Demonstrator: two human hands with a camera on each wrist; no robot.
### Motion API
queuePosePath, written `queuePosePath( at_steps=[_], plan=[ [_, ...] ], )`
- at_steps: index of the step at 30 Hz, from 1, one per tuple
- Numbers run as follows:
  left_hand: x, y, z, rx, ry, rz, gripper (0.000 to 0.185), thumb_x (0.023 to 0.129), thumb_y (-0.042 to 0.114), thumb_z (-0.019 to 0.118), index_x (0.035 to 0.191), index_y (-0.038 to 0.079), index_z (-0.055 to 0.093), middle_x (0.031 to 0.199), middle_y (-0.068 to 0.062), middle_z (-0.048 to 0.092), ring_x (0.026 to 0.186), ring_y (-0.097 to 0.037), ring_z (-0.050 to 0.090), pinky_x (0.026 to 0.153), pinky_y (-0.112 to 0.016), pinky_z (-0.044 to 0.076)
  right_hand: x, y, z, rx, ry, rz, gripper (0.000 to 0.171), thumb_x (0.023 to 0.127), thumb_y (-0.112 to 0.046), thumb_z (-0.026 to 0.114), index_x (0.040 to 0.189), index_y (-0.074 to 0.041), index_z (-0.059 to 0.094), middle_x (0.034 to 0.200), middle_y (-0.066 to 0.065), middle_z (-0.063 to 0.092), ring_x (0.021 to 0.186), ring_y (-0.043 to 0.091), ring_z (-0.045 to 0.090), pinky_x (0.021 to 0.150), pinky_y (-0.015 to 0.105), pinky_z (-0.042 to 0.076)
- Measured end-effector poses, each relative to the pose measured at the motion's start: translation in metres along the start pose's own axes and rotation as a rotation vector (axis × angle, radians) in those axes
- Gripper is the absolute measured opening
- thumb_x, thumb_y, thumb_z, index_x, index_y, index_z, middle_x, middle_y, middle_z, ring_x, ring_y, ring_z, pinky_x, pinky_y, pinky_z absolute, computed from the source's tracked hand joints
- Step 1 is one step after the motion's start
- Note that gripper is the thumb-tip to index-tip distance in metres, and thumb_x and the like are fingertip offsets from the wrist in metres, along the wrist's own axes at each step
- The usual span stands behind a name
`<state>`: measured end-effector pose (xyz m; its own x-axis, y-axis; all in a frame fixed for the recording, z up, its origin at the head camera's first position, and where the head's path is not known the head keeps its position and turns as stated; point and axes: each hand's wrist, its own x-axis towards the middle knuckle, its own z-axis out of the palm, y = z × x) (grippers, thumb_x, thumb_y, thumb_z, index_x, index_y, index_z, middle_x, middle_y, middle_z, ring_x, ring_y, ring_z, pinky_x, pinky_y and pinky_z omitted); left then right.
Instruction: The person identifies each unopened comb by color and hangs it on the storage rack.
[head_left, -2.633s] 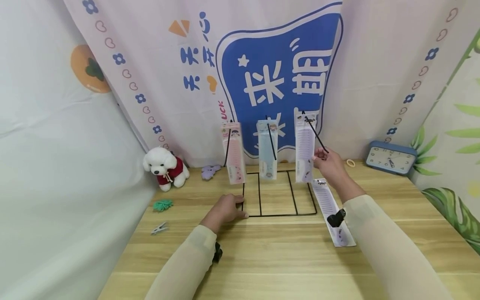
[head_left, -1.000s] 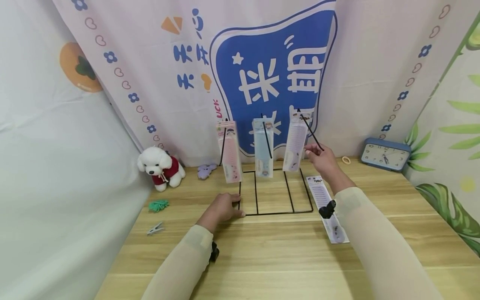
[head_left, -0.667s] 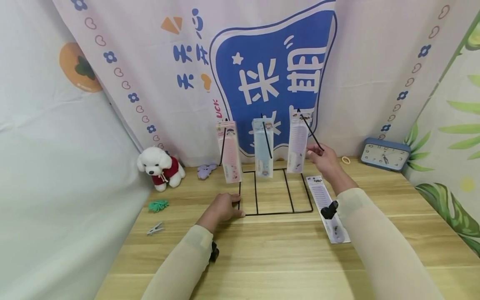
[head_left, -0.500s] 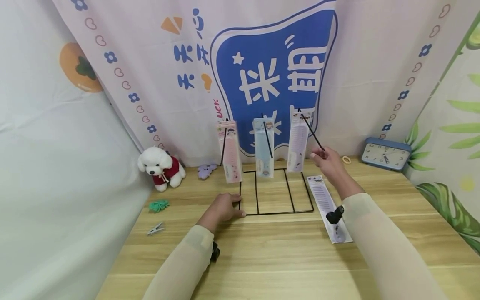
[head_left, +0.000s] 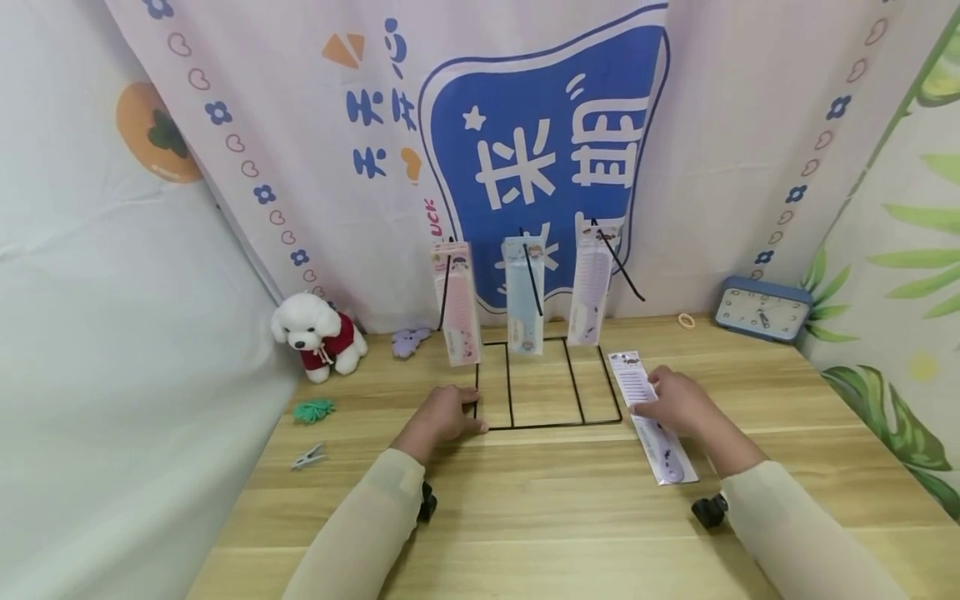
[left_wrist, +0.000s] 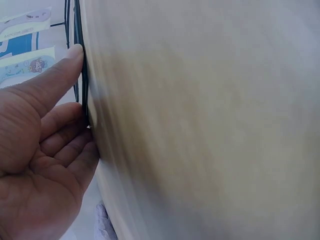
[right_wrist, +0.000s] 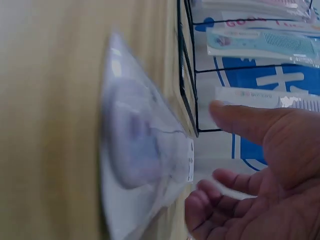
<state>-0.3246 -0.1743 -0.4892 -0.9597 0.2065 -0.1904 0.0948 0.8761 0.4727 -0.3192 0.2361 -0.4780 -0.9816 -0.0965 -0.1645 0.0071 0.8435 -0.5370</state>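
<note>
Reaching down with our right hand (head_left: 678, 404), we lay it on the packaged comb (head_left: 651, 417) that lies flat on the surface (head_left: 570, 517). The fingers curve loosely over the pack's upper half; in the right wrist view thumb and fingers stand apart beside the pack, so we cannot tell whether they grip it yet. The pack's long axis runs away from us, its card end toward the backdrop and its rounded end near our right forearm. It sits just right of the wire rack (head_left: 547, 392), so the right hand is much the nearer one. Our left hand (head_left: 442, 415) presses on the rack's near left corner, fingers curled against the black wire.

Three more comb packs hang on the rack's upright hooks: a pink pack (head_left: 455, 304), a blue pack (head_left: 523, 296) and a lilac pack (head_left: 588, 287). Farther out stand a toy dog (head_left: 318, 333) at left and a blue clock (head_left: 761, 308) at right, before the printed curtain (head_left: 525, 125).
</note>
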Motion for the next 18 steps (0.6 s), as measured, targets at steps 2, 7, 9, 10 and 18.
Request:
queuePosePath(
  at_steps=[2,7,9,10,18],
  plan=[
    [0.000,-0.001,0.000,-0.002,0.000,-0.002,0.068,0.094,0.033,0.088,0.152,0.008,0.064,0.164,-0.009,0.056,0.156,-0.034,0.048,0.130,-0.050,0.040,-0.007,0.001,0.006,-0.046,-0.024,0.033,0.089,0.094,-0.038,0.084,0.148,0.019,0.043,0.133,0.041,0.059,0.103,0.041,0.067,0.090,0.055,0.060],
    [-0.001,-0.003,0.000,0.001,0.008,0.007,0.067,0.094,0.032,0.088,0.152,0.008,0.065,0.164,-0.009,0.057,0.156,-0.034,0.049,0.129,-0.049,0.041,-0.015,-0.001,0.016,-0.155,-0.017,0.088,0.102,0.091,-0.043,0.087,0.145,0.027,0.036,0.120,0.040,0.056,0.090,0.038,0.062,0.074,0.046,0.059],
    [-0.001,-0.003,0.000,0.002,0.012,0.012,0.067,0.094,0.032,0.088,0.152,0.008,0.065,0.163,-0.009,0.057,0.156,-0.034,0.049,0.129,-0.049,0.041,-0.015,0.000,0.016,-0.165,-0.014,0.108,0.102,0.091,-0.041,0.086,0.144,0.029,0.034,0.117,0.040,0.056,0.089,0.038,0.062,0.071,0.044,0.058],
    [-0.001,-0.003,0.000,0.002,0.011,0.014,0.067,0.094,0.033,0.088,0.152,0.008,0.065,0.164,-0.009,0.057,0.156,-0.034,0.049,0.129,-0.050,0.042,-0.015,0.000,0.015,-0.159,-0.019,0.118,0.101,0.092,-0.040,0.085,0.144,0.030,0.033,0.116,0.040,0.056,0.088,0.038,0.062,0.069,0.043,0.058],
    [0.000,-0.003,-0.004,-0.003,0.009,0.013,0.067,0.095,0.032,0.087,0.154,0.008,0.063,0.165,-0.009,0.055,0.157,-0.034,0.048,0.130,-0.050,0.041,-0.012,0.003,0.003,-0.092,-0.062,0.149,0.106,0.095,-0.035,0.083,0.148,0.034,0.022,0.106,0.036,0.064,0.079,0.031,0.070,0.065,0.038,0.060]
  ],
)
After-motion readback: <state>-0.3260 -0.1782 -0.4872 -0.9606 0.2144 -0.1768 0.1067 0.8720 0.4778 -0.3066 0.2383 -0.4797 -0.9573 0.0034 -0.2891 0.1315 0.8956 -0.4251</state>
